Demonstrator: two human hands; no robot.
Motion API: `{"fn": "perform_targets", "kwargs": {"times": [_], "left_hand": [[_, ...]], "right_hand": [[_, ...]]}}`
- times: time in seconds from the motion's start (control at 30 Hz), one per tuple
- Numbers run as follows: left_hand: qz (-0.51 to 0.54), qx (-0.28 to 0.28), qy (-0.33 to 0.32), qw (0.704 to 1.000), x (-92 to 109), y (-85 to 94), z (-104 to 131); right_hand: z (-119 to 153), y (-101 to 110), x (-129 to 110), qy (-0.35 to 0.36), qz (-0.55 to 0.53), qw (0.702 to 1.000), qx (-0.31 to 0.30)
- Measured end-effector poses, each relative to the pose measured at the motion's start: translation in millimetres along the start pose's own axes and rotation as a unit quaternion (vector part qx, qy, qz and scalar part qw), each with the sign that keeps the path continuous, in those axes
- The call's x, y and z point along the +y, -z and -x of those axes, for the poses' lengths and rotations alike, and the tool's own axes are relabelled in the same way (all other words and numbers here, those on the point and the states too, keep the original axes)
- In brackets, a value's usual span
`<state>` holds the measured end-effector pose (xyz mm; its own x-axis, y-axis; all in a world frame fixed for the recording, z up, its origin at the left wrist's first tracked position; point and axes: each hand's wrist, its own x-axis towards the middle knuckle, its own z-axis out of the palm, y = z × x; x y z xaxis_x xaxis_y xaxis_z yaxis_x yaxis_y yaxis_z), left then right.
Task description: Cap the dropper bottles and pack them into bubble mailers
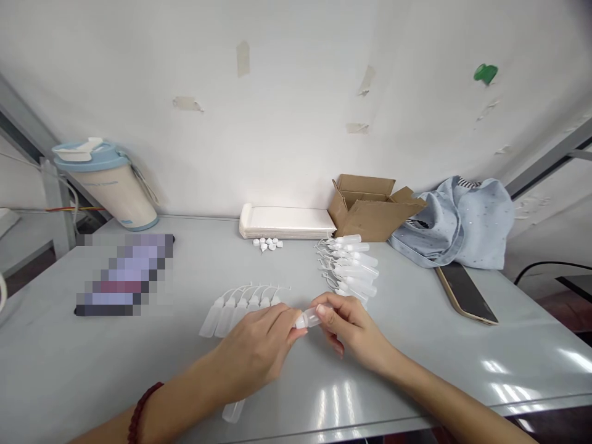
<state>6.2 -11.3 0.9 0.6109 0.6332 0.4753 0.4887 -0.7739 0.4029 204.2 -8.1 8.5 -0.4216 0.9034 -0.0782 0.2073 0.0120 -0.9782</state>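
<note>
Between my two hands is a small translucent plastic bottle (312, 317), tilted over the table. My left hand (261, 342) is closed around its white cap end, and the fingers hide part of the cap. The clear body is pinched by the thumb and fingers of my right hand (350, 325). Just beyond my left hand lies a row of similar bottles (212, 318) with thin looped straps, partly covered by the hand. Another bottle (234, 411) shows below my left forearm. A pile of strapped bottles (356, 270) lies beyond my right hand.
Several small white caps (269, 243) sit before a stack of white trays (291, 221). An open cardboard box (370, 213) and a light blue cloth bag (481, 222) stand at the right, near a phone (466, 293). A tumbler (113, 188) and a blurred device (129, 271) are left.
</note>
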Motion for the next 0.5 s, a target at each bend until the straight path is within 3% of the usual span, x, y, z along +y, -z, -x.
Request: {"fn": "perform_targets", "kwargs": {"times": [0.1, 0.17, 0.27, 0.37, 0.5], "left_hand": [[0.091, -0.045, 0.102, 0.990, 1.5, 5.7, -4.1], [0.174, -0.098, 0.177, 0.964, 4.3, 13.0, -9.2], [0.283, -0.159, 0.238, 0.915, 8.3, 22.7, -15.5], [0.326, -0.177, 0.254, 0.893, 10.1, 27.3, -18.0], [0.269, -0.172, 0.209, 0.924, 9.2, 24.5, -14.9]], "right_hand": [[-0.4, -0.5, -0.7, 0.026, 0.012, 0.999, 0.016], [0.8, -0.4, -2.4, 0.080, 0.055, 0.995, 0.034], [2.7, 1.2, -4.9, 0.189, 0.151, 0.969, 0.054], [3.4, 2.4, -5.3, 0.286, 0.223, 0.930, 0.062], [4.6, 1.2, -4.3, 0.322, 0.229, 0.917, 0.060]]}}
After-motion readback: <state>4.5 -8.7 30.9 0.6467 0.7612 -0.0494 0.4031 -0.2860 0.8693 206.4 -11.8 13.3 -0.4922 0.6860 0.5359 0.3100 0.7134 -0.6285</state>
